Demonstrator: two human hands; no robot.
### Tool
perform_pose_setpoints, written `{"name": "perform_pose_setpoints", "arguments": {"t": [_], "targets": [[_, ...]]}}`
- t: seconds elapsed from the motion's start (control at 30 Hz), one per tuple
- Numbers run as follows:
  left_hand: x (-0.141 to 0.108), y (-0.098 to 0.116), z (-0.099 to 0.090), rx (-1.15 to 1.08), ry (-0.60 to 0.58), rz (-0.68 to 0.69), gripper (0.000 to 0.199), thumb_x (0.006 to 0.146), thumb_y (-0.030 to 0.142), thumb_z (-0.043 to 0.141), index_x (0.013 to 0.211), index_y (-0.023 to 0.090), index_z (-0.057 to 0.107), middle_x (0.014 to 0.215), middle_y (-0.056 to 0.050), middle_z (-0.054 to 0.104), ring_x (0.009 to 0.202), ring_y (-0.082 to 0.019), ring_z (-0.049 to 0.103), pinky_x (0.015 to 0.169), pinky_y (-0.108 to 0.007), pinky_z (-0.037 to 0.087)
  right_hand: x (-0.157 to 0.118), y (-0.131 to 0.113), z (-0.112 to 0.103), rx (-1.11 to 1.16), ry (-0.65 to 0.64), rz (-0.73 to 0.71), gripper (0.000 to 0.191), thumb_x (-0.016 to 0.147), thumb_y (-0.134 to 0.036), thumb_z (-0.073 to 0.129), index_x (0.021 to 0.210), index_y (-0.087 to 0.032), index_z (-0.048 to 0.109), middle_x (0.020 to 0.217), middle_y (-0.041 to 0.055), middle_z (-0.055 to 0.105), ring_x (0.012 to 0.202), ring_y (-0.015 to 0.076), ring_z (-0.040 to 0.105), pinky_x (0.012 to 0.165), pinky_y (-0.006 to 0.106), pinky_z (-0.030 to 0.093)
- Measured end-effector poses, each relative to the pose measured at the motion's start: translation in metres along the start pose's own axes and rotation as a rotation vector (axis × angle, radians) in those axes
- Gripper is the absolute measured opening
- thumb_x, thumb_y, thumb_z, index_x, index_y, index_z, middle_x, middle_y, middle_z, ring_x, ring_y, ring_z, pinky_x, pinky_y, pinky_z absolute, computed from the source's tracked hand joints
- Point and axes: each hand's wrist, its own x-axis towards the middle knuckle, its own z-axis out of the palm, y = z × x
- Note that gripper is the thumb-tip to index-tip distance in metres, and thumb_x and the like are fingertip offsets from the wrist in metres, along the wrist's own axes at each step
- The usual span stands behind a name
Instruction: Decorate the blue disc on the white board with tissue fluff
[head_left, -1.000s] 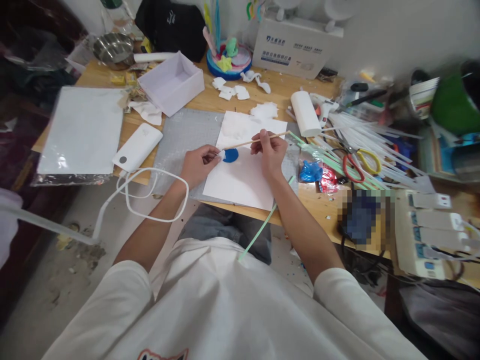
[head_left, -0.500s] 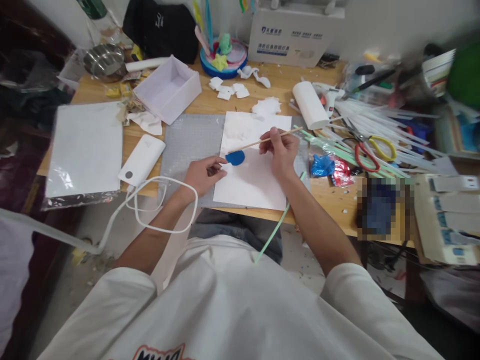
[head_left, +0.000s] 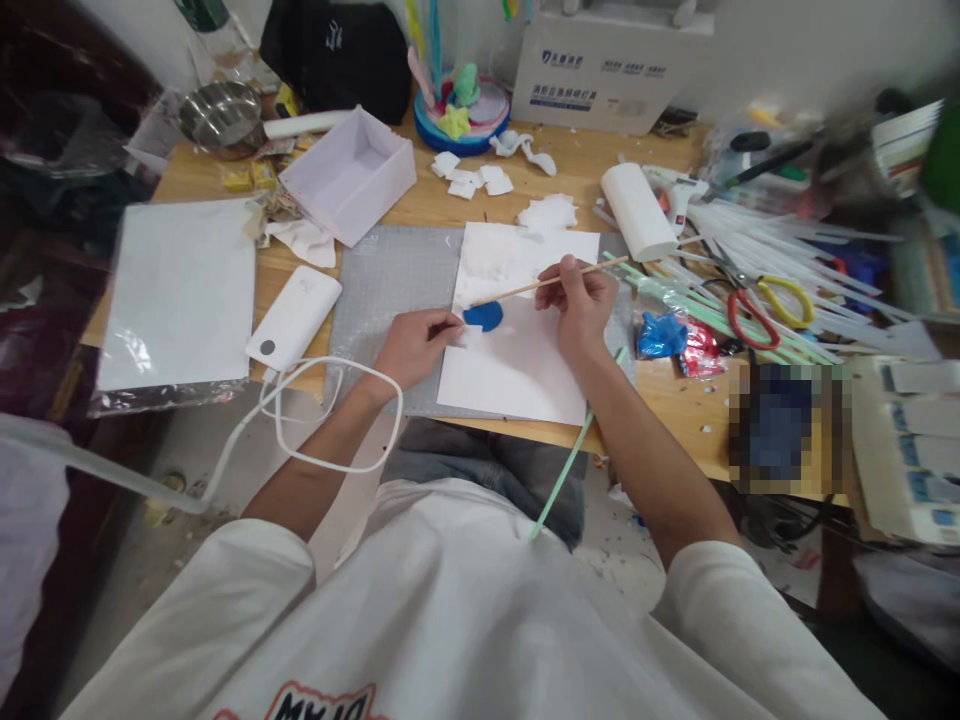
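Observation:
My right hand (head_left: pixel 581 305) is closed round a thin wooden stick (head_left: pixel 529 287), whose left end is just above a flat blue piece (head_left: pixel 484 316). That rounded blue piece lies on a white sheet of paper (head_left: pixel 525 370), with a patch of white material (head_left: pixel 487 260) on the sheet behind it. At the sheet's left edge, my left hand (head_left: pixel 416 345) has thumb and forefinger pinched on a small white piece (head_left: pixel 471 336), right beside the blue one. Beneath the sheet is a grey cutting mat (head_left: pixel 390 280).
A white power bank (head_left: pixel 296 315) with a looped cable lies left, near an open pale box (head_left: pixel 352 180). Scissors (head_left: pixel 754 320), plastic sticks, a white roll (head_left: pixel 637 210) and blue and red packets (head_left: pixel 662 335) crowd the right. A green stick (head_left: pixel 574 460) overhangs the front edge.
My left thumb and forefinger have come together on the small white piece. My right hand keeps the stick by the blue piece. The whole view has shifted slightly.

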Motion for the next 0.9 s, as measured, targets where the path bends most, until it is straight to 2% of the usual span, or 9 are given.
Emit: {"name": "perform_pose_setpoints", "arguments": {"t": [0.13, 0.4, 0.57, 0.7, 0.8, 0.9], "targets": [[0.010, 0.000, -0.003, 0.124, 0.023, 0.067, 0.017, 0.094, 0.031, 0.069, 0.095, 0.020, 0.082, 0.098, -0.005, 0.081, 0.090, -0.020, 0.072, 0.086, -0.032, 0.053, -0.001, -0.003, 0.002, -0.025, 0.008, -0.014, 0.063, 0.083, -0.083, 0.063, 0.068, -0.021, 0.069, 0.052, -0.0032, 0.060, 0.041, 0.0068, 0.053, 0.042, 0.023, 0.040], [0.027, -0.006, 0.001, 0.151, 0.106, 0.048, 0.013, 0.093, 0.025, 0.071, 0.097, 0.019, 0.082, 0.093, -0.005, 0.080, 0.081, -0.018, 0.068, 0.082, -0.031, 0.051, -0.003, -0.005, 0.000, -0.033, 0.008, -0.045, 0.061, 0.087, -0.080, 0.060, 0.069, -0.023, 0.070, 0.052, -0.0034, 0.058, 0.042, 0.0080, 0.053, 0.042, 0.025, 0.040], [0.029, -0.007, 0.003, 0.184, 0.108, 0.034, 0.012, 0.092, 0.025, 0.071, 0.096, 0.019, 0.081, 0.091, -0.004, 0.079, 0.078, -0.017, 0.066, 0.080, -0.030, 0.050, -0.017, -0.020, 0.003, -0.051, 0.058, -0.261, 0.046, 0.096, -0.062, 0.063, 0.070, -0.025, 0.073, 0.054, -0.0019, 0.060, 0.045, 0.0111, 0.056, 0.044, 0.029, 0.041], [0.030, -0.007, 0.003, 0.184, 0.097, 0.037, 0.013, 0.093, 0.028, 0.072, 0.097, 0.020, 0.081, 0.089, -0.003, 0.078, 0.077, -0.017, 0.065, 0.079, -0.031, 0.049, -0.032, -0.032, 0.007, -0.226, -0.104, -0.463, 0.038, 0.102, -0.046, 0.059, 0.076, -0.024, 0.076, 0.058, -0.0013, 0.065, 0.048, 0.0105, 0.059, 0.049, 0.028, 0.043], [0.031, -0.006, 0.003, 0.177, 0.103, 0.028, 0.014, 0.093, 0.029, 0.071, 0.097, 0.020, 0.082, 0.088, -0.003, 0.078, 0.077, -0.017, 0.065, 0.079, -0.031, 0.048, -0.038, -0.035, 0.009, -0.397, -0.181, -0.566, 0.038, 0.103, -0.045, 0.057, 0.076, -0.023, 0.074, 0.062, 0.0003, 0.069, 0.053, 0.0113, 0.062, 0.053, 0.029, 0.045], [0.031, -0.005, 0.003, 0.164, 0.095, 0.010, 0.014, 0.093, 0.029, 0.070, 0.097, 0.021, 0.081, 0.089, -0.003, 0.078, 0.078, -0.017, 0.065, 0.079, -0.031, 0.049, -0.038, -0.037, 0.010, -0.508, -0.179, -0.571, 0.044, 0.104, -0.050, 0.052, 0.075, -0.024, 0.072, 0.063, 0.0017, 0.070, 0.054, 0.0128, 0.062, 0.053, 0.031, 0.045]]}}
